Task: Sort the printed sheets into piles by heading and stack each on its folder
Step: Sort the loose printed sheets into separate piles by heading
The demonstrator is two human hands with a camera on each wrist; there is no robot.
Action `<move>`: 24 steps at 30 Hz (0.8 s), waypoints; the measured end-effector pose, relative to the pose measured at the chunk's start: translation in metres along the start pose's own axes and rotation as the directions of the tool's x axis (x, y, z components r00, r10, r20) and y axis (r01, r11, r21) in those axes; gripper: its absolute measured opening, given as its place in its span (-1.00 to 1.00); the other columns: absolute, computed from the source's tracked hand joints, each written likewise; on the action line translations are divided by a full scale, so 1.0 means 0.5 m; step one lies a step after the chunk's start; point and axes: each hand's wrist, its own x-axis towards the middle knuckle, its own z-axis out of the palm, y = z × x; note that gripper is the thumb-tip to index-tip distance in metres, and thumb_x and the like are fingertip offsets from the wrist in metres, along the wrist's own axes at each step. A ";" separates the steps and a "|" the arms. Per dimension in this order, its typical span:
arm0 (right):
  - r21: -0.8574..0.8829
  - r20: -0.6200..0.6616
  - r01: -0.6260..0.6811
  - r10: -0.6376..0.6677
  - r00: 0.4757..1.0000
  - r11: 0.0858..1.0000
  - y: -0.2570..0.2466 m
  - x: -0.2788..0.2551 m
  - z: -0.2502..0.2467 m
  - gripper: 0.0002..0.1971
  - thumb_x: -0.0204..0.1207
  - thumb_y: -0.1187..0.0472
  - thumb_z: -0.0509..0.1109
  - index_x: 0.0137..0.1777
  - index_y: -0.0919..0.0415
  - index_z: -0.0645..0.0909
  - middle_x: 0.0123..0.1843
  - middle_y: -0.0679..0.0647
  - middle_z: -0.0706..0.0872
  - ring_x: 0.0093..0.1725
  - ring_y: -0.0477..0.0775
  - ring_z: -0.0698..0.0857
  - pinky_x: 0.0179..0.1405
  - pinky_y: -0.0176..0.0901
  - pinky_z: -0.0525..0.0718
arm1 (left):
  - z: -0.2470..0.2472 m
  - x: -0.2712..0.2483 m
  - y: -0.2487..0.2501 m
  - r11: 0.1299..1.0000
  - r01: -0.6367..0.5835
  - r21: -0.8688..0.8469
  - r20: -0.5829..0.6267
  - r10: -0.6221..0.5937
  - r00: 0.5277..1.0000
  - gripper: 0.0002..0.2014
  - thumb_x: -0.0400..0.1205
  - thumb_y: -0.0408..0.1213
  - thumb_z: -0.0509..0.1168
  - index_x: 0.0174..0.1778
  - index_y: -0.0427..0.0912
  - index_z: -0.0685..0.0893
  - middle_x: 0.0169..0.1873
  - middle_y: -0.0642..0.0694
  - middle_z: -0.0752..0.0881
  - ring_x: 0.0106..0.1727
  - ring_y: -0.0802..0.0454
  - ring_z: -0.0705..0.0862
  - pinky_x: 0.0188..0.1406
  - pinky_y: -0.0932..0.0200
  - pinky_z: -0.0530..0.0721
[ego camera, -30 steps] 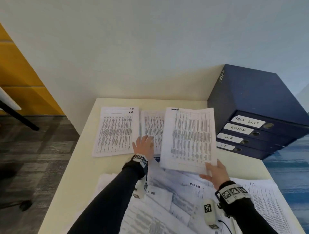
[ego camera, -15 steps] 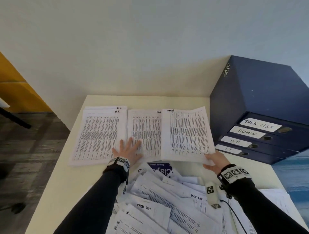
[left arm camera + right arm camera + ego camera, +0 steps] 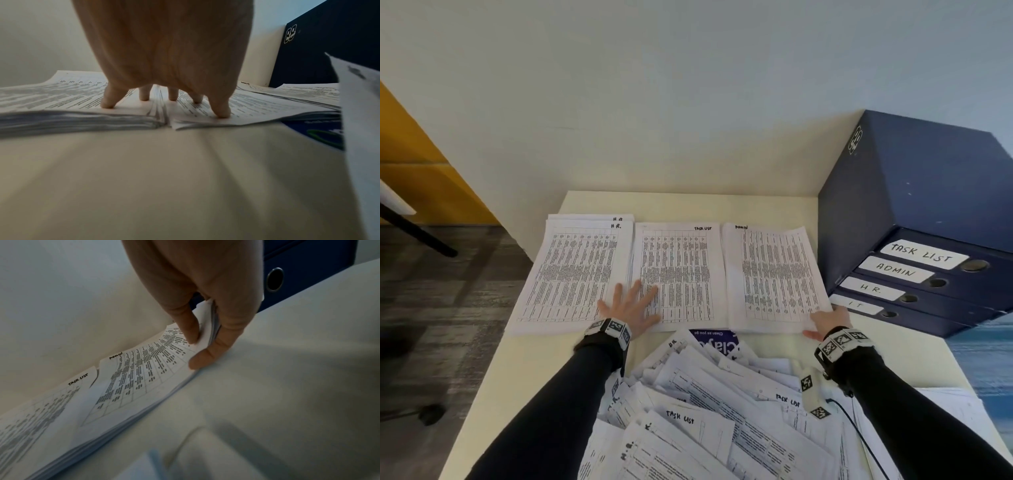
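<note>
My left hand lies flat, fingers spread, pressing across the seam between the white printed pile headed HR and the white printed pile headed TASK LIST, both along the far edge of the cream table. My right hand pinches the near right corner of the white printed pile headed ADMIN, thumb on top, fingers beneath, corner lifted. Jumbled unsorted white sheets cover the near edge. Four stacked dark blue lever-arch folders sit at the far right corner.
</note>
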 end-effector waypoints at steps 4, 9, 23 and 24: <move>-0.263 -0.207 0.064 -0.121 0.971 0.963 -0.003 -0.086 0.003 -0.40 0.51 0.30 0.33 0.53 0.23 0.21 0.45 0.34 0.28 0.35 0.39 0.38 0.30 0.17 0.43 | -0.034 -0.036 0.015 0.999 -0.011 -0.042 -0.045 0.009 0.999 -0.33 0.63 0.31 -0.04 0.63 0.29 -0.13 0.66 0.06 -0.25 0.66 -0.23 -0.24 0.49 -0.53 -0.20; -0.414 -0.040 0.449 -0.508 0.860 0.792 0.038 -0.252 0.015 -0.54 0.56 0.28 0.31 0.45 0.12 0.36 0.38 0.24 0.34 0.34 0.24 0.39 0.33 0.17 0.41 | -0.044 -0.129 0.046 0.972 -0.196 -0.127 -0.344 0.142 0.928 -0.53 0.76 -0.04 -0.02 0.62 0.06 0.21 0.57 -0.01 0.32 0.56 -0.21 0.27 0.54 -0.28 0.22; -0.636 0.486 0.615 -0.377 0.788 0.465 0.370 -0.570 0.066 -0.50 0.44 -0.14 0.37 0.34 -0.08 0.37 0.27 0.00 0.38 0.28 0.05 0.39 0.26 -0.05 0.45 | 0.145 -0.434 0.013 0.884 -0.351 -0.308 -0.321 0.251 0.913 -0.94 0.67 -0.17 0.18 -0.01 -0.03 0.51 -0.16 0.02 0.60 -0.17 0.02 0.60 -0.14 0.14 0.61; -0.646 0.477 0.619 -0.396 0.784 0.447 0.374 -0.574 0.067 -0.46 0.42 -0.16 0.40 0.36 -0.09 0.34 0.28 0.01 0.36 0.29 0.05 0.38 0.28 -0.04 0.44 | 0.153 -0.443 -0.006 0.912 -0.277 -0.303 -0.296 0.186 0.937 -0.89 0.66 -0.20 0.19 0.08 -0.03 0.51 -0.05 0.00 0.59 -0.06 -0.01 0.59 -0.06 0.13 0.60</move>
